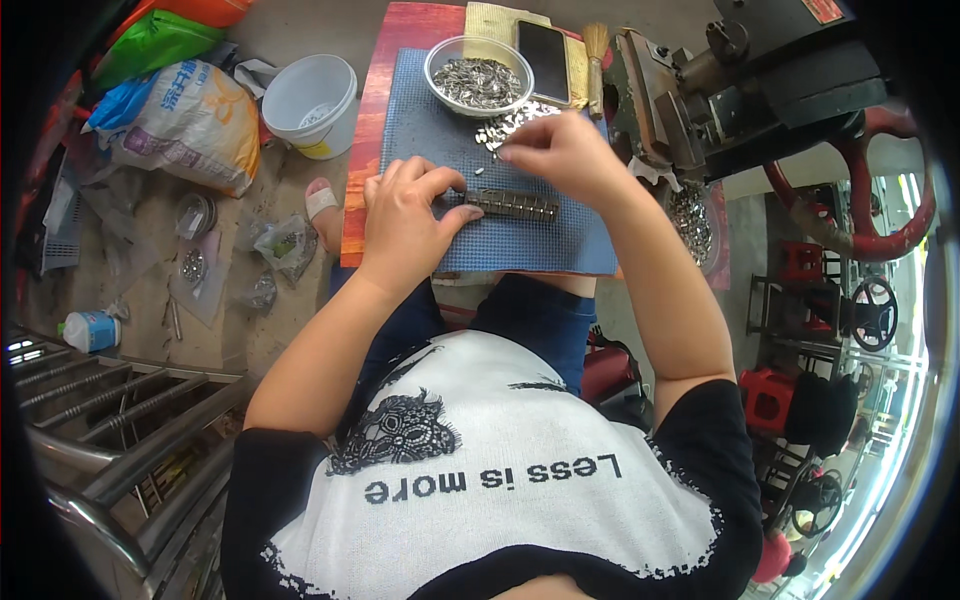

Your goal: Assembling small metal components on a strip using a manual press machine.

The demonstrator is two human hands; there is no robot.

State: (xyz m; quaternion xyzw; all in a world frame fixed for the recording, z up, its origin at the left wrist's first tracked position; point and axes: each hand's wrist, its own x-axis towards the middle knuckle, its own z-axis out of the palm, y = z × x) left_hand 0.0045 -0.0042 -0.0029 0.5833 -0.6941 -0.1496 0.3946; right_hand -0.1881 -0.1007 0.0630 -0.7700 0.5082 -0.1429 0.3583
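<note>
A slotted metal bar lies crosswise on the blue textured mat. My left hand grips its left end between thumb and forefinger. Beyond it, my right hand is pinched at the near edge of a loose pile of small shiny metal pieces; what is between its fingertips is too small to make out. A single small piece lies apart on the mat between the pile and the bar. Behind the pile stands a clear round bowl filled with similar metal pieces.
A dark phone and a brush lie at the table's far right. To the right stands a machine press with a red handwheel. A white bucket, a printed sack and plastic bags are on the left floor.
</note>
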